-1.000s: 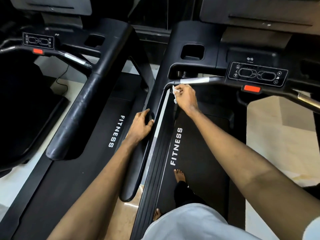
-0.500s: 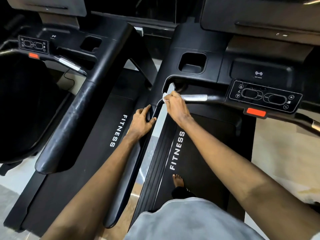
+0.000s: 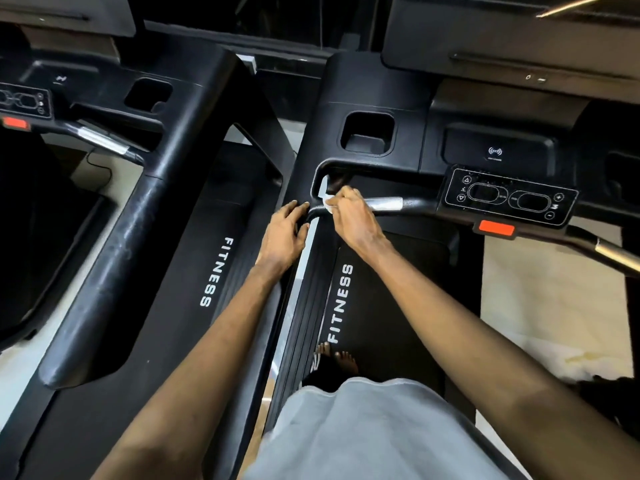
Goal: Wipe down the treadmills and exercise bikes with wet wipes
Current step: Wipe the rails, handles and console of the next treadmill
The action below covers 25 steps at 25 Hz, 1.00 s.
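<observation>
Crumpled white wipe (image 3: 328, 204) between pinching right fingers (image 3: 341, 199) at the black handlebar (image 3: 417, 203) (left fingers (image 3: 294, 212) straight on the rail (image 3: 302, 173))

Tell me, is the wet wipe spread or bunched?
Bunched: the right hand pinches the wet wipe crumpled against the handlebar.

I get a single view, from the wide-angle camera on the person's head. It faces forward and steeply down from above the treadmill (image 3: 391, 334) the person stands on, near enough that the shirt (image 3: 363, 427) fills the bottom edge. The console (image 3: 509, 197) lies toward the top right corner, a second treadmill (image 3: 180, 306) runs up the left side, and straight rails (image 3: 114, 258) bow toward the frame's edges.
</observation>
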### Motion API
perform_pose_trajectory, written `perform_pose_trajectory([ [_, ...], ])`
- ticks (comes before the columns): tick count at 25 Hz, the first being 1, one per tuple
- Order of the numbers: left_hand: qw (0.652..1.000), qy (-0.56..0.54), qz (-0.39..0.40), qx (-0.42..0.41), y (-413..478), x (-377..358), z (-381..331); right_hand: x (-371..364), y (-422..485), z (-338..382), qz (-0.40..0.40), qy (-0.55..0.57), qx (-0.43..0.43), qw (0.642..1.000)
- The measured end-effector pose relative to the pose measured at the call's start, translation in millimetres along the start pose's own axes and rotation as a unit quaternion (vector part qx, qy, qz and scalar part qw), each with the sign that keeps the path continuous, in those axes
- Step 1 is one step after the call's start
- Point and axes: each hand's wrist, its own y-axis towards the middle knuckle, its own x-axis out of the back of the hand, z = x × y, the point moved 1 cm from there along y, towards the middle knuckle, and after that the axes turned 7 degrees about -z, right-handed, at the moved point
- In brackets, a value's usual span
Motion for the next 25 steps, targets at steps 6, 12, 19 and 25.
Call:
perform_pose_trajectory([
  [6,0.988,0.047,0.002,-0.144,39.0,-13.8,-4.7,48.8,-27.3,-61.0,-0.121,-0.036,-0.09,0.988],
  [12,0.982,0.035,-0.004,-0.185,45.8,-26.3,-0.9,28.6,-22.4,-32.0,-0.092,-0.037,-0.069,0.993],
  [19,0.985,-0.008,-0.023,-0.171,45.4,-31.4,4.2,41.9,-34.3,-45.9,-0.166,-0.063,-0.152,0.972],
  [25,0.985,-0.019,-0.027,-0.167,42.9,-30.4,4.0,54.9,-34.8,-43.6,-0.127,-0.079,-0.115,0.982],
])
